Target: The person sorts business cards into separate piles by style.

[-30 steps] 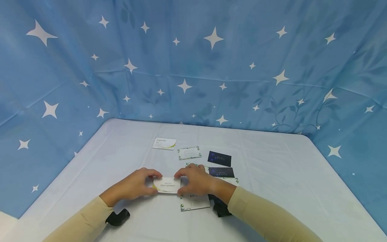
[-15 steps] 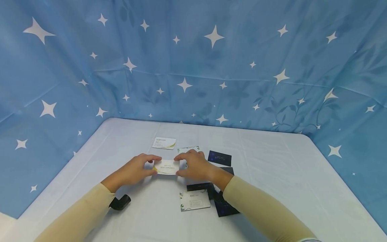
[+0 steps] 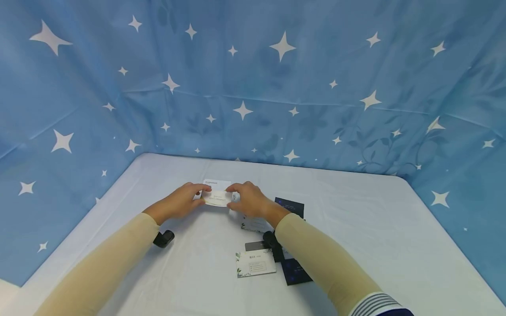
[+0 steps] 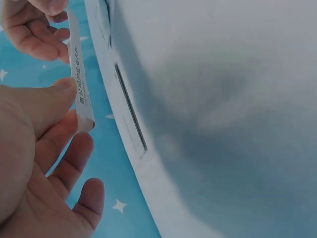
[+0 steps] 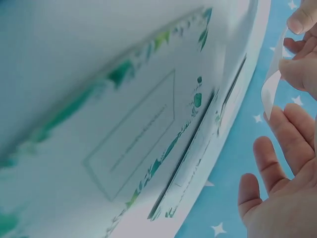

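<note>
A white business card [image 3: 218, 199], with logo print and a curved lower edge, is held level between my two hands. My left hand [image 3: 182, 199] pinches its left end between thumb and fingers. The right end is pinched by my right hand [image 3: 251, 199]. In the left wrist view the card [image 4: 79, 82] shows edge-on and bowed, with dark lettering on it. The right wrist view shows the same card [image 5: 274, 77] bending between the fingertips. Just behind it, a white card [image 3: 217, 182] lies on the table, partly covered by the held one.
A leaf-bordered card [image 3: 256, 264] lies nearest on the white tabletop [image 3: 189, 272], below a grey strip [image 3: 256, 245]. Another leafy card [image 3: 253, 224] and two dark blue cards [image 3: 290, 205] lie by my right forearm. A blue star-patterned curtain [image 3: 253, 79] hangs behind.
Both hands have carried the white business card away from me across the table, up to the white card lying at the back. Cards under the right forearm have come into view.
</note>
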Demonstrator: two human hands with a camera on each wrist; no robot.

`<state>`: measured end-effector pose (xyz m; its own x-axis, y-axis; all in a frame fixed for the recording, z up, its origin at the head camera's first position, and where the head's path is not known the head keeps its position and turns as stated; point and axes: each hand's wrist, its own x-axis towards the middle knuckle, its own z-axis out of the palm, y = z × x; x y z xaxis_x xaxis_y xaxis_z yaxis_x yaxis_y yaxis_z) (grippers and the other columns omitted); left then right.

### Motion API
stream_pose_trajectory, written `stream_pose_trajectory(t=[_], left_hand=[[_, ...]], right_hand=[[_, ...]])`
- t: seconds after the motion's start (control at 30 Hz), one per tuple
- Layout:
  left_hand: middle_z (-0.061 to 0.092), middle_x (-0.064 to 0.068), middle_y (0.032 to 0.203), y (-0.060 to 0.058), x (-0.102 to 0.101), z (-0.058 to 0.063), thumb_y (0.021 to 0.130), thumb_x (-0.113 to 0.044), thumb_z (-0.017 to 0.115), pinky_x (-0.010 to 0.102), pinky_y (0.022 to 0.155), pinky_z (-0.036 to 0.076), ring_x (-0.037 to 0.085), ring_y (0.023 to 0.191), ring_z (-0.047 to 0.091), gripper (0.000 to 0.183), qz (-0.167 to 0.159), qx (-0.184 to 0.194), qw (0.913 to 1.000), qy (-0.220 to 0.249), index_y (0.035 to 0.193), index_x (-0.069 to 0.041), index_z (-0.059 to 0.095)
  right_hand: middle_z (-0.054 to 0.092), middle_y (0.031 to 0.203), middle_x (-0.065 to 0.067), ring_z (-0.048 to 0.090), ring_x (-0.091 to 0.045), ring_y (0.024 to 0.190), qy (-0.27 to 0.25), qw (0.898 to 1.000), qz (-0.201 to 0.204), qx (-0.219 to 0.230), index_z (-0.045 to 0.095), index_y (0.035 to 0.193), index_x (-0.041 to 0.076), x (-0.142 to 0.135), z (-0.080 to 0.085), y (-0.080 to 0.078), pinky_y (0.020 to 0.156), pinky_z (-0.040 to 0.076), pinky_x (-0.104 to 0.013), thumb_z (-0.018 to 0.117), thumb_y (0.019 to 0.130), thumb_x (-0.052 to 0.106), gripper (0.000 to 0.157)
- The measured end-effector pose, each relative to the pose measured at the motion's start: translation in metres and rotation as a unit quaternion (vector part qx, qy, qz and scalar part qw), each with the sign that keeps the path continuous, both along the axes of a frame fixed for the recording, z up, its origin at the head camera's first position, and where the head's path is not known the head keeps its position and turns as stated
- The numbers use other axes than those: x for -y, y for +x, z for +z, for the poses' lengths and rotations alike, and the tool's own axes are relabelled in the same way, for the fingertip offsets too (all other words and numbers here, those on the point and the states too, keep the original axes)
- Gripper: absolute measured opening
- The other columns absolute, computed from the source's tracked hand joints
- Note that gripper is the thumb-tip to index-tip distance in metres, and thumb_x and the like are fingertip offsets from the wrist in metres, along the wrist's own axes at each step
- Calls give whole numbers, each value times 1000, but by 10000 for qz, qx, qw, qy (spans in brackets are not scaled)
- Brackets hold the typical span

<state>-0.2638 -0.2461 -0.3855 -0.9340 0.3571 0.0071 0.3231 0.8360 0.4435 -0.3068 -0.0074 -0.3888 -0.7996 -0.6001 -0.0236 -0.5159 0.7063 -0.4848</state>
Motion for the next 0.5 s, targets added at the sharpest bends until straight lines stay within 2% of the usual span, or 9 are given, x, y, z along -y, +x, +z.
stream_pose_trajectory(t=[0.23, 0.5], left_hand=[[58, 17, 124, -18, 5, -2, 99, -13, 64, 49, 92, 45, 32, 110, 55, 44, 50, 150, 9995, -270, 142, -6, 53], [56, 19, 127, -38, 10, -9, 100, -14, 62, 52, 97, 42, 36, 117, 53, 46, 194, 414, 9985, -292, 145, -7, 51]], right_hand=[[58, 135, -6, 50, -24, 122, -64, 9998, -125, 171, 56, 143, 18, 11, -4, -17, 101, 42, -42, 70, 94, 31, 52], [54, 144, -4, 49, -23, 131, -281, 9982, -297, 435, 52, 146, 15, 19, -12, -30, 106, 39, -40, 69, 96, 26, 54]])
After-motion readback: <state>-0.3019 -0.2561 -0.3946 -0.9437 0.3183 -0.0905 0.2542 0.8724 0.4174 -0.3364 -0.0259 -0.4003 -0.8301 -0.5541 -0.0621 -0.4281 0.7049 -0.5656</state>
